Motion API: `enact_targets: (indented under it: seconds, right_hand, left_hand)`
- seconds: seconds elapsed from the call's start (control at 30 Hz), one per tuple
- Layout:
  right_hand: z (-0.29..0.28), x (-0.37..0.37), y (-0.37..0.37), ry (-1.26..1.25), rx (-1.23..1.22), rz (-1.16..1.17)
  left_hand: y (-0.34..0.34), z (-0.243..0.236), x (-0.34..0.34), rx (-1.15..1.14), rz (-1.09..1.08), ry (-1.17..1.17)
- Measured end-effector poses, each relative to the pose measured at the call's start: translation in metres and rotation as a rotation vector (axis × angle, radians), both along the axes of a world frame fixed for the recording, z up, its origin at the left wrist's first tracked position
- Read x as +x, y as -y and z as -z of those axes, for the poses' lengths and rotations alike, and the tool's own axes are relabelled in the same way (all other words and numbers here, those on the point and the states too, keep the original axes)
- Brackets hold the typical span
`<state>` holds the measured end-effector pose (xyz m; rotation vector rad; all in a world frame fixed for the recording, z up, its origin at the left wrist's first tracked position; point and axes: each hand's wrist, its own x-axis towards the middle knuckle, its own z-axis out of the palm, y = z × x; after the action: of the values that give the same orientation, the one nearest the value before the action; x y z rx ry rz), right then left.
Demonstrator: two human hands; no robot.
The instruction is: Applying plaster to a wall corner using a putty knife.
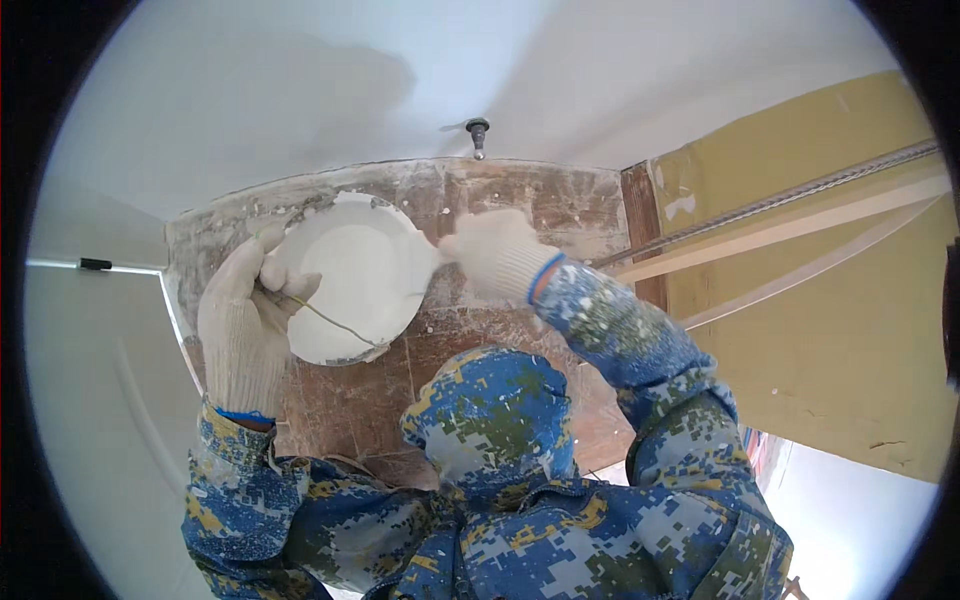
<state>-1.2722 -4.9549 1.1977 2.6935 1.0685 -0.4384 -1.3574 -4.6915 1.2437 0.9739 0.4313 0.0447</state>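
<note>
A round bucket [398, 225] of smooth white paste or paint stands on the stained floor, white smears crusted along its rim. At its left, my left hand [243, 325] in a white knitted glove is closed round the thin wire handle [340, 325], which curves down to the near rim. My right hand [497, 252], also gloved, is closed just right of the bucket and blurred by motion. Something pale and flat [432, 252] reaches from its fingers to the bucket's right rim. It is too smeared to name. Both camouflage sleeves are spattered white.
A white wall [300, 100] rises beyond the bucket, with a small metal pipe fitting [478, 138] sticking out. At the right a yellow panel [800, 340] stands beside a pale wooden strip [780, 228] and a twisted metal bar [770, 200]. The brown floor [340, 410] has white splashes.
</note>
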Motion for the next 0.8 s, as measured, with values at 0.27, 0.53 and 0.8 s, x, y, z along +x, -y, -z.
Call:
enact_targets:
  seconds: [0.27, 0.53, 0.8]
  right_hand:
    - [0.008, 0.018, 0.18, 0.057, 0.303, 0.392]
    - [0.088, 0.066, 0.284, 0.041, 0.697, 0.978]
    - [0.136, 0.133, 0.225, 0.258, 0.616, 1.16]
  left_hand:
    - [0.102, -0.02, 0.066, 0.026, -0.016, -0.008]
    - [0.157, -0.022, 0.1, 0.11, -0.051, -0.052]
    - [0.074, 0.007, 0.061, 0.105, -0.021, -0.04]
